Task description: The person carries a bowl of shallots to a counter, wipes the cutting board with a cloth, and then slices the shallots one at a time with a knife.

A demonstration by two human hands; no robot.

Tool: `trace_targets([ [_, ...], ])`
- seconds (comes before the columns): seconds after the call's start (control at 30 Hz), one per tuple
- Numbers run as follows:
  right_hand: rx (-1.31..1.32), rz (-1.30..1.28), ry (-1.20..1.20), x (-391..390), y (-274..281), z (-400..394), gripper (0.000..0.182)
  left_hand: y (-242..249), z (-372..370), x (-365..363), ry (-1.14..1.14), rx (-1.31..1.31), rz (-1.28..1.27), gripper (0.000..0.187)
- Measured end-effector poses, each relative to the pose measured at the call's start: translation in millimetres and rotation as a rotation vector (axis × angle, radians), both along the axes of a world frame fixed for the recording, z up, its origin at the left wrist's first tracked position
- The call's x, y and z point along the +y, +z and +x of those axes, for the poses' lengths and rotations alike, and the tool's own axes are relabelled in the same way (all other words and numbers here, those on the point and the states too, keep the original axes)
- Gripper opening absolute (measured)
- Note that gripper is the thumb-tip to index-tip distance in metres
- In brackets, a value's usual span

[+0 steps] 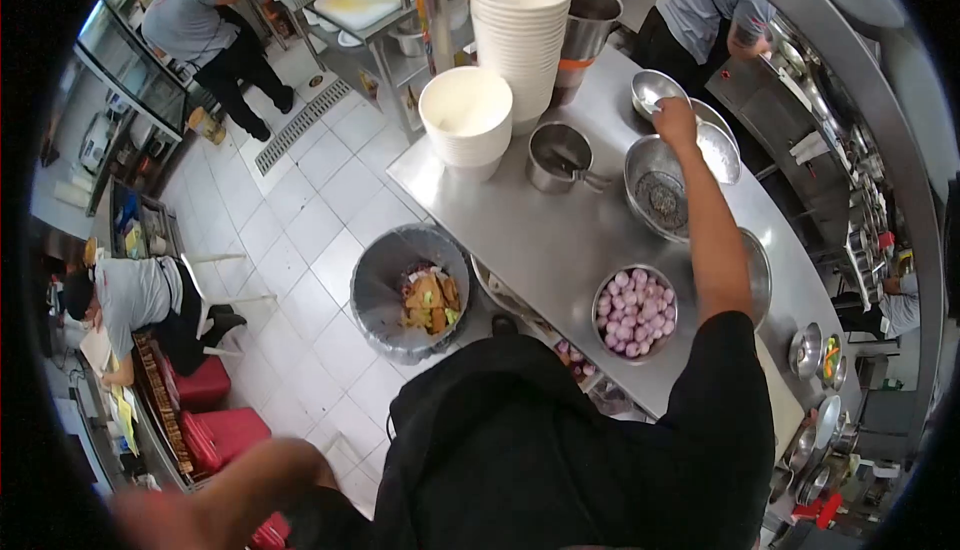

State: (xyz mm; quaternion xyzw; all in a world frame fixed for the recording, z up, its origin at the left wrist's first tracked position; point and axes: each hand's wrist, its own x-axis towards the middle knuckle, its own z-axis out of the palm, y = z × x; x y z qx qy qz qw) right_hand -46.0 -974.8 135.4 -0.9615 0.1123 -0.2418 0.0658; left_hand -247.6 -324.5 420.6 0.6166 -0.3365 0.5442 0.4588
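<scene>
My right hand [676,122] reaches over the steel table to a small metal bowl [650,90] at the back, its fingers closed by the rim; what they hold is too small to make out. Under that forearm sits a larger metal bowl [650,175] with small dark bits at its bottom. Nearer to me stands a round bowl of peeled purple onions [635,313]. My left hand [160,520] is out to the lower left, away from the table, smeared by motion and partly cut off by the dark image edge.
Stacked white tubs [520,40], a steel pot [558,157] and more bowls stand on the table [530,240]. A lined waste bin [375,295] is beside it. Several people work around the kitchen, one seated at left [150,295].
</scene>
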Motion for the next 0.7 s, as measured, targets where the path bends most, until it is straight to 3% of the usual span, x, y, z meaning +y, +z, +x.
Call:
trace_targets([
  [0.13,0.292,-0.019,-0.223,-12.6,-19.5,37.9,0.027,-98.9,8.8,2.4,0.208,0.523,-0.321,0.067],
  [0.27,0.353,-0.121,-0.331,-12.8,-29.9,56.7,0.022,-224.9,-14.6,21.0,0.438,1.119,-0.235,0.05],
  [0.43,0.374,-0.114,-0.316,-11.0,-39.2,64.0,0.019,-387.3,-90.8,99.1,0.582,1.462,-0.24,0.055],
  [0.53,0.181,-0.228,-0.218,-13.7,-50.0,66.2,0.019,-448.9,-126.0,131.1,0.629,1.633,-0.213,0.058],
  [0.57,0.038,-0.299,-0.157,-11.5,-48.7,63.3,0.016,-453.5,-126.9,134.4,0.636,1.697,-0.192,0.059],
  [0.6,0.105,-0.259,-0.193,-9.6,-44.2,67.1,0.012,-459.2,-128.9,137.4,0.628,1.777,-0.191,0.058],
  [0.7,-0.009,-0.367,-0.159,-1.1,-25.6,55.2,0.01,-464.5,-135.8,125.1,0.573,1.99,-0.136,0.057],
])
